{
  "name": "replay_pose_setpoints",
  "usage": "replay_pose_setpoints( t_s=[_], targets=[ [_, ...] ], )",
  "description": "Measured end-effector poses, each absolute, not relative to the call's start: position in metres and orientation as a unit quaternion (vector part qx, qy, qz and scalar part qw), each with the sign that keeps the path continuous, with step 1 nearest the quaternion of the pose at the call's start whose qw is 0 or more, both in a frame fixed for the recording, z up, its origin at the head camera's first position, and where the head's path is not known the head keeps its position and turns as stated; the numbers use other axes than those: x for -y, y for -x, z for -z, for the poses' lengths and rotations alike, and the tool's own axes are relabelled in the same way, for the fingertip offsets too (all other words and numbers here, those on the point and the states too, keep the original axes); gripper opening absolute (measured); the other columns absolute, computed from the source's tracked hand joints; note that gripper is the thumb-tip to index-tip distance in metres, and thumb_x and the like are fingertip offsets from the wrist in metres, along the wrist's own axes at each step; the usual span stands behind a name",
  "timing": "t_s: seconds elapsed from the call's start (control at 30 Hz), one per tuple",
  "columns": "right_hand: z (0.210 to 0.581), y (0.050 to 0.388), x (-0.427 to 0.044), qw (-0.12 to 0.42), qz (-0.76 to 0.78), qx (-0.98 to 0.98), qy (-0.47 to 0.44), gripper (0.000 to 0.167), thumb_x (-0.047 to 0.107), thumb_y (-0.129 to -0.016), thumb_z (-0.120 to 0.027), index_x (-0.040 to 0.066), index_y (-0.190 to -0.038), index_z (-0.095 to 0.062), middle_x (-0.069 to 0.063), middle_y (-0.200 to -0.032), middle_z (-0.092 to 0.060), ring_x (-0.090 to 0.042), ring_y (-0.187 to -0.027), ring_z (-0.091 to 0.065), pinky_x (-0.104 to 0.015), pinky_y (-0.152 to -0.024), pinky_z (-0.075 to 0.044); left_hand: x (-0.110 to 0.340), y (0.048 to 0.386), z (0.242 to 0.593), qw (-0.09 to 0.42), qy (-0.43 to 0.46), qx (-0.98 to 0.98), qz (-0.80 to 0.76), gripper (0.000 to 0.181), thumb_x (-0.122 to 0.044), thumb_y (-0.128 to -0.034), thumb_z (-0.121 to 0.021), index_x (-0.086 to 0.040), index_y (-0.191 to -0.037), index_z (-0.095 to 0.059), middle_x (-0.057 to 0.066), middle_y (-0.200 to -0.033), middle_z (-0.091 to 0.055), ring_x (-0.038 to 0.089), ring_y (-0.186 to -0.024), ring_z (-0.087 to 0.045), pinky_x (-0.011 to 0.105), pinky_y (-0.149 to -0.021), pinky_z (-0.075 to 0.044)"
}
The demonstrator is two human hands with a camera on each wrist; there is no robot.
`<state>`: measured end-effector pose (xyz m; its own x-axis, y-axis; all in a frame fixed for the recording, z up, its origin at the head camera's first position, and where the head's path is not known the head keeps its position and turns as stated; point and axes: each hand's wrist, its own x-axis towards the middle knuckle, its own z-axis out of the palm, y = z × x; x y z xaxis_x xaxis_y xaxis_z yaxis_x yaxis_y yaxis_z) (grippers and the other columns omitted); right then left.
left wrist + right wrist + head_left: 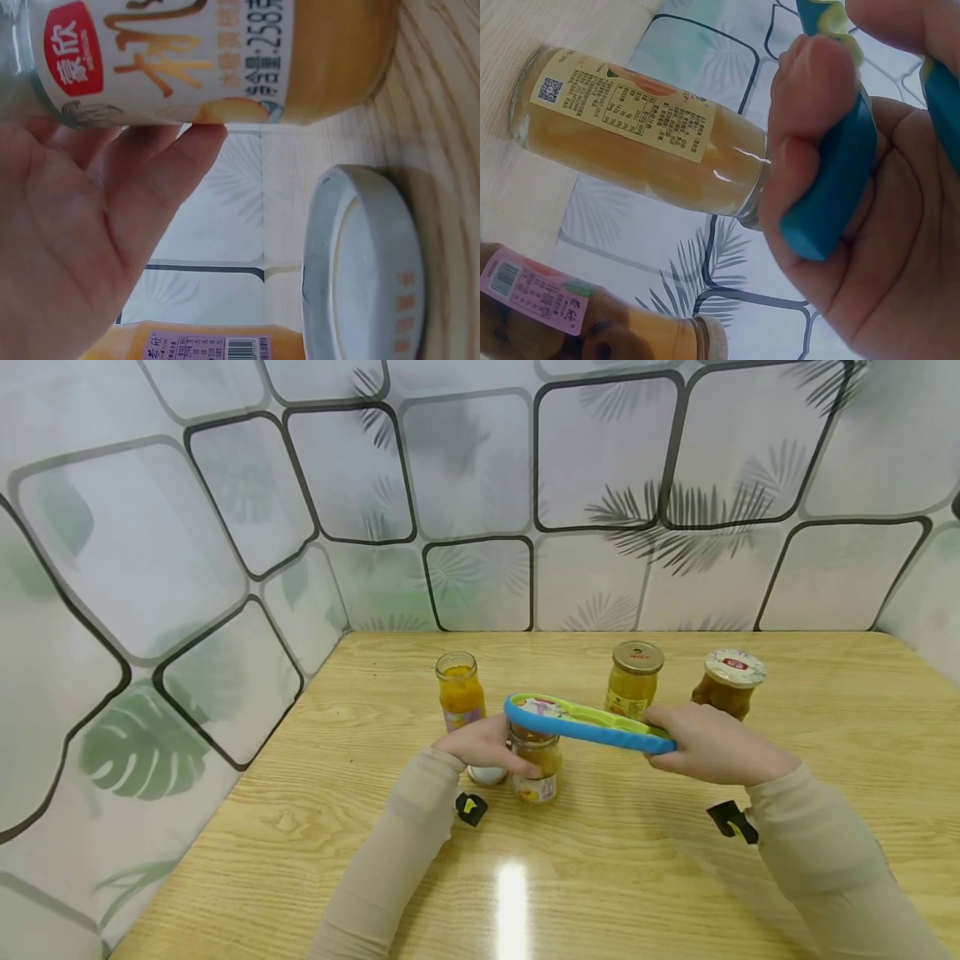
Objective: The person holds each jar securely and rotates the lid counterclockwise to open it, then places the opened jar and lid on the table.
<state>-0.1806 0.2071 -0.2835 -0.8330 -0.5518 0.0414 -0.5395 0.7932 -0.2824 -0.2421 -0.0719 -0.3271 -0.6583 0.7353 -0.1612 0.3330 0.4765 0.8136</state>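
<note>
A glass jar point(542, 764) with a white label and yellow-orange contents stands upright on the table. My left hand point(483, 747) grips its side, thumb and fingers around the glass in the left wrist view. Over the jar's top lies one end of a blue and green plastic jar opener point(588, 727), so the rim is mostly covered. The opener's other end is in the grasp of my right hand point(716, 745), whose fingers wrap its handles point(840, 180). A loose white lid point(367, 262) rests on the table beside the held jar.
Left and behind stands a lidless jar point(461, 693) of orange contents. A gold-lidded yellow jar point(633, 681) and a dark jar with a white patterned lid point(731, 685) stand behind the right hand. A patterned backdrop point(480, 585) edges the wooden table point(360, 718).
</note>
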Motion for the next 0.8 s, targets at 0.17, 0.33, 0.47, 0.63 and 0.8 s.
replay_pose_setpoints(
  t_s=[0.17,0.33,0.47,0.63,0.8],
  targets=[
    [0.281,0.18,-0.21,0.013,0.15,-0.949,0.278,0.012,0.013,-0.08,-0.061,0.013,-0.08,-0.05,0.007,-0.06,-0.042,-0.007,-0.052,-0.038,-0.024,-0.047,-0.032,0.069,0.243,0.327,0.222,-0.326,-0.825,-0.405,0.074,-0.02,-0.0754,-0.07,-0.012,-0.135,-0.027,0.007,-0.131,-0.039,0.019,-0.119,-0.036,0.037,-0.098,-0.029],
    [0.279,0.179,-0.213,-0.005,0.145,-0.952,0.27,0.013,0.013,-0.079,-0.062,0.011,-0.083,-0.05,0.006,-0.06,-0.042,-0.008,-0.051,-0.038,-0.025,-0.046,-0.032,0.067,0.244,0.329,0.188,-0.298,-0.831,-0.431,0.07,-0.024,-0.0747,-0.071,-0.016,-0.132,-0.031,0.005,-0.126,-0.043,0.021,-0.116,-0.04,0.041,-0.095,-0.032],
    [0.276,0.178,-0.218,-0.019,0.14,-0.955,0.262,0.014,0.011,-0.078,-0.062,0.008,-0.085,-0.051,0.005,-0.061,-0.043,-0.008,-0.051,-0.038,-0.025,-0.047,-0.032,0.066,0.244,0.329,0.138,-0.266,-0.851,-0.431,0.061,-0.028,-0.0724,-0.073,-0.018,-0.125,-0.045,0.002,-0.123,-0.049,0.022,-0.11,-0.044,0.04,-0.088,-0.039],
    [0.274,0.178,-0.224,-0.018,0.142,-0.956,0.255,0.017,0.012,-0.079,-0.061,0.005,-0.092,-0.051,0.006,-0.062,-0.045,-0.007,-0.049,-0.038,-0.024,-0.044,-0.032,0.063,0.245,0.33,0.095,-0.218,-0.866,-0.44,0.061,-0.028,-0.0698,-0.076,-0.014,-0.121,-0.046,0.001,-0.116,-0.05,0.021,-0.106,-0.046,0.036,-0.082,-0.043],
    [0.273,0.178,-0.227,-0.017,0.138,-0.957,0.255,0.02,0.013,-0.079,-0.061,0.004,-0.095,-0.052,0.005,-0.065,-0.047,-0.007,-0.049,-0.038,-0.024,-0.044,-0.033,0.062,0.245,0.332,0.057,-0.188,-0.862,-0.466,0.055,-0.025,-0.0704,-0.075,-0.014,-0.114,-0.045,0.001,-0.111,-0.051,0.021,-0.108,-0.047,0.036,-0.083,-0.044]
  ],
)
